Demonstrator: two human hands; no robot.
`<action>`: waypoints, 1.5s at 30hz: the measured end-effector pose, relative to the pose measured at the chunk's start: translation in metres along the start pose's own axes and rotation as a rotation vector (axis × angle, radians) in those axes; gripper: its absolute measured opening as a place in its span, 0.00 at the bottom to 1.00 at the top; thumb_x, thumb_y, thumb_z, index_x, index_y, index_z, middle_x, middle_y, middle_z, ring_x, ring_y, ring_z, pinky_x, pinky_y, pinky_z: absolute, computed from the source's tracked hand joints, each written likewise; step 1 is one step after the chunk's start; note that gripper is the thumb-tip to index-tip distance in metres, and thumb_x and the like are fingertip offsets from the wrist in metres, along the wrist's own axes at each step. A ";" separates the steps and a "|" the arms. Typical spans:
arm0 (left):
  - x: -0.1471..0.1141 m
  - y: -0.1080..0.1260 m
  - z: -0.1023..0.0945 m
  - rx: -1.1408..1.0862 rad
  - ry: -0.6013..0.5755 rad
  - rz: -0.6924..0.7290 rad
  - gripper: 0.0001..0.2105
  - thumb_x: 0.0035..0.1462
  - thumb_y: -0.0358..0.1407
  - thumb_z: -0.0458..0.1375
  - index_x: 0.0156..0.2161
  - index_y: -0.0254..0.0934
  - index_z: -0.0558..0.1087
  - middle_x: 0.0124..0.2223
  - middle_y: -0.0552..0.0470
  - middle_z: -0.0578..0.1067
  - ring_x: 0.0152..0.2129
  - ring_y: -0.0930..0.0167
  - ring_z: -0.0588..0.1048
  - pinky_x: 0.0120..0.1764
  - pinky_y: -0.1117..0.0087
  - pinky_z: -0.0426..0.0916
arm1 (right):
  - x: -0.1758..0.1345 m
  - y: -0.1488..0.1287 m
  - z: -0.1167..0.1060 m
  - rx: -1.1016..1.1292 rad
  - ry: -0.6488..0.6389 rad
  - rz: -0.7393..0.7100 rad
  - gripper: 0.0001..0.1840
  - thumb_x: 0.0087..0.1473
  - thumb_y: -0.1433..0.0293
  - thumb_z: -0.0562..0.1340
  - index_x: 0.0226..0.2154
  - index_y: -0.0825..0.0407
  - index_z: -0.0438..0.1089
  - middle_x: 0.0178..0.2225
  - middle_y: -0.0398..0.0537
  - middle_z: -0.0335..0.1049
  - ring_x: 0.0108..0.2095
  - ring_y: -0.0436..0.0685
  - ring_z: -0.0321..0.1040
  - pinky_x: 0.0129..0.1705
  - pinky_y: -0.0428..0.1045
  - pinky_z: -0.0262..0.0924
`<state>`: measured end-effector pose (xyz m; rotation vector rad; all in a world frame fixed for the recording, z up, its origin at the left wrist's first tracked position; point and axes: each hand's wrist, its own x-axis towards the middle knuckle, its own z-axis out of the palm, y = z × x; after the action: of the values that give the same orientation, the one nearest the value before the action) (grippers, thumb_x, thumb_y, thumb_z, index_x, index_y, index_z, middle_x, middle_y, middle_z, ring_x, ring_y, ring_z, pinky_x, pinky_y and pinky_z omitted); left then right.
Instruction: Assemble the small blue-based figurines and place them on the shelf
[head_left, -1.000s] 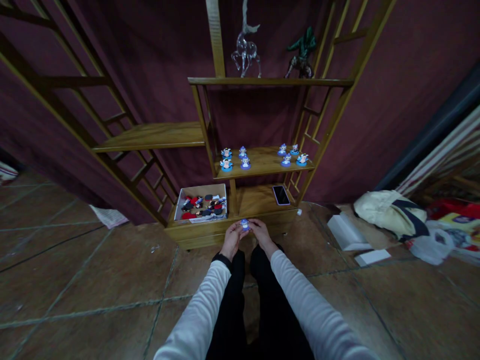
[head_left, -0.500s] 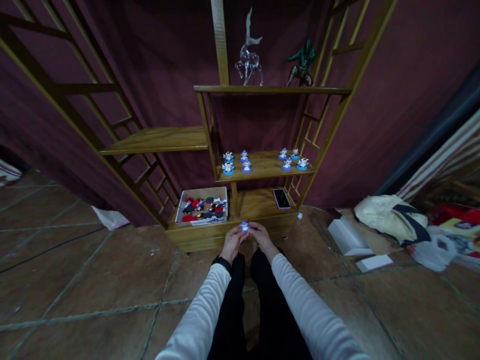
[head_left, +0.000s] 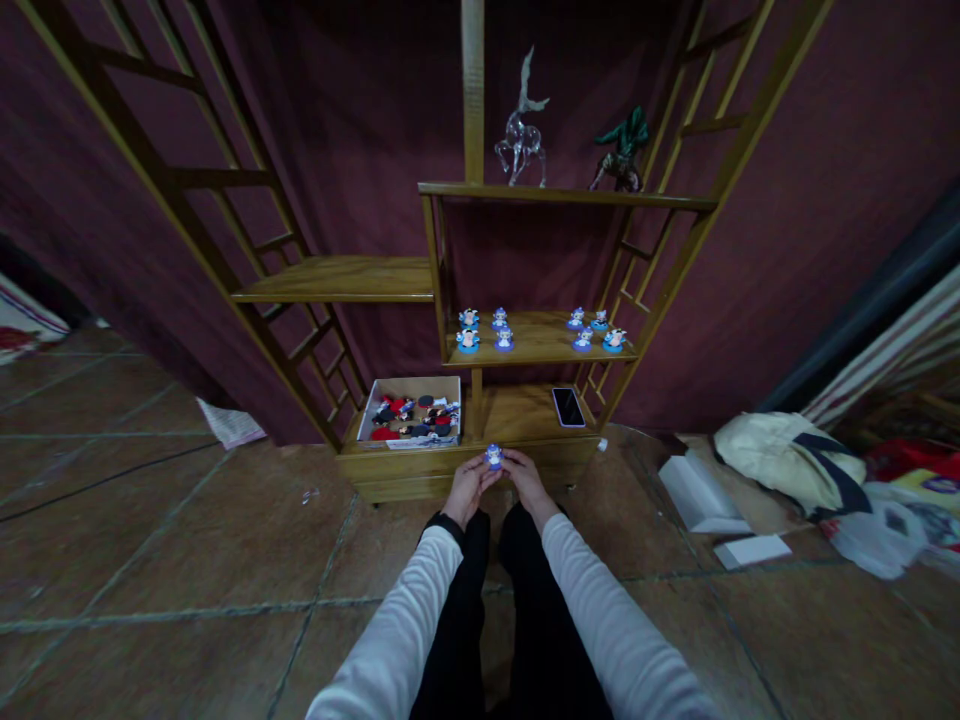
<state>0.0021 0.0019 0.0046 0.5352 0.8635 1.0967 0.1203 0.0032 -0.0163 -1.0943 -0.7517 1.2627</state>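
Observation:
A small purple-and-white figurine [head_left: 493, 457] is held upright between my two hands, just in front of the cabinet's lower edge. My left hand [head_left: 466, 487] grips it from the left with the fingertips, and my right hand [head_left: 526, 480] pinches its other side. Similar purple figurines [head_left: 504, 338] and pink-and-blue figurines [head_left: 468, 341] stand in two groups on the middle shelf [head_left: 544, 345]. Below them on the left, an open cardboard box [head_left: 367, 430] contains several red, black and blue pieces lying in a jumble.
A phone [head_left: 568, 407] lies on the bottom shelf. Higher up stand a clear deer figure [head_left: 521, 140] and a green-and-brown figure [head_left: 624, 150]. On the floor to the right are a white box [head_left: 701, 495], a cream bag [head_left: 780, 455] and a plastic bag [head_left: 877, 530].
The view has shifted a little, so the shelf sits lower and farther right in the picture. Both hands keep holding the figurine, which now shows more upright.

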 end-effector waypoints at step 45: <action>-0.005 0.002 0.003 -0.031 0.088 0.111 0.08 0.46 0.33 0.64 0.32 0.31 0.73 0.31 0.45 0.78 0.30 0.70 0.77 0.41 0.66 0.71 | -0.009 -0.006 0.003 -0.362 -0.038 -0.231 0.14 0.40 0.66 0.62 0.34 0.49 0.69 0.35 0.44 0.72 0.37 0.56 0.67 0.45 0.50 0.59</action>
<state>0.0026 -0.0017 0.0095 0.5172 0.9007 1.2410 0.1178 -0.0041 -0.0086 -1.2336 -1.1330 0.9743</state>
